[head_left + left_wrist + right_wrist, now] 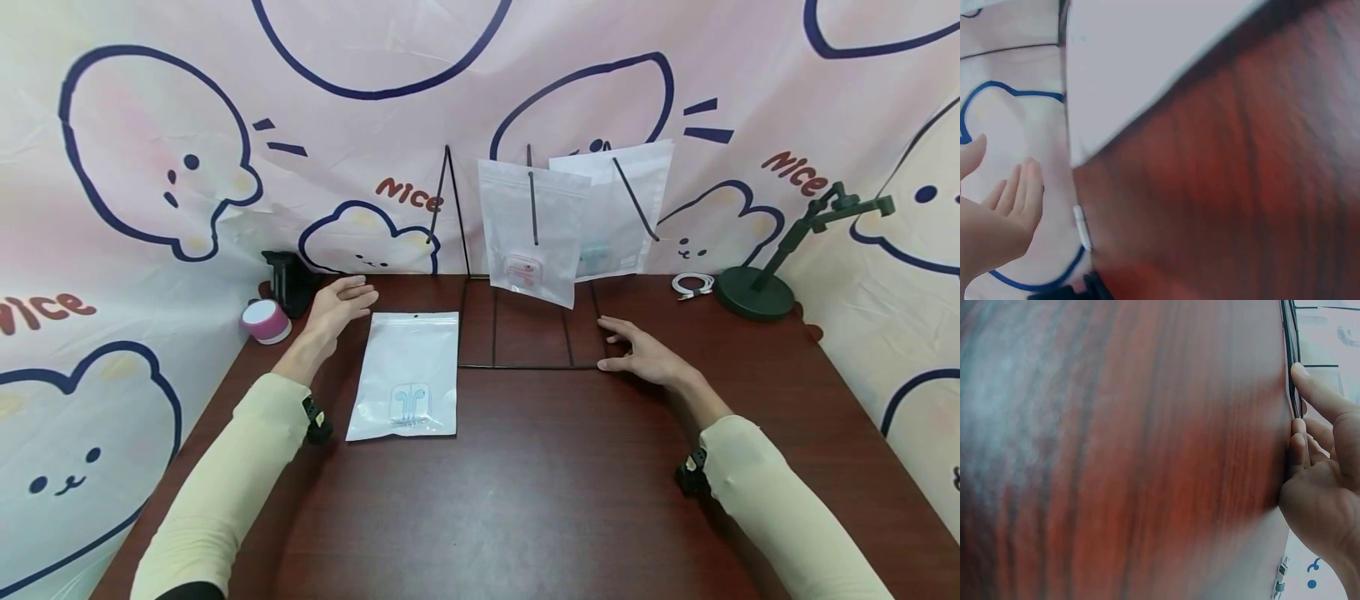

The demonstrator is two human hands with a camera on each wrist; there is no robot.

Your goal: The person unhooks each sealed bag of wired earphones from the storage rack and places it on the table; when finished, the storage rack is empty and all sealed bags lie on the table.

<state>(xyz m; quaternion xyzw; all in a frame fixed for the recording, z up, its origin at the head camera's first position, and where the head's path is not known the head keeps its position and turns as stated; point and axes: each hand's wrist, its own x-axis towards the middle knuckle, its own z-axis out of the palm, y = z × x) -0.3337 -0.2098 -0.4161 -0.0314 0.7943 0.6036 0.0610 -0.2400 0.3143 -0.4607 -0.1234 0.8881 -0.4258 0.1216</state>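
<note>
A flat white zip pouch (408,358) with an earphone picture lies on the table, left of a black wire display rack (536,367). My left hand (333,312) is beside the pouch's upper left corner, fingers extended and holding nothing. At the rack's front right corner is my right hand (645,354); its thumb touches the wire in the right wrist view and its fingers lie along the rack's side. Two pouches hang on the rack's prongs: one with a pink picture (536,225), and another (622,200) behind it to the right. The left prong (450,196) bears nothing.
A pink-and-white round jar (266,321) and a black stand (291,283) are at the back left. A coiled white cable (693,285) and a green desk stand (757,292) are at the back right. A printed cloth (375,125) hangs behind the table.
</note>
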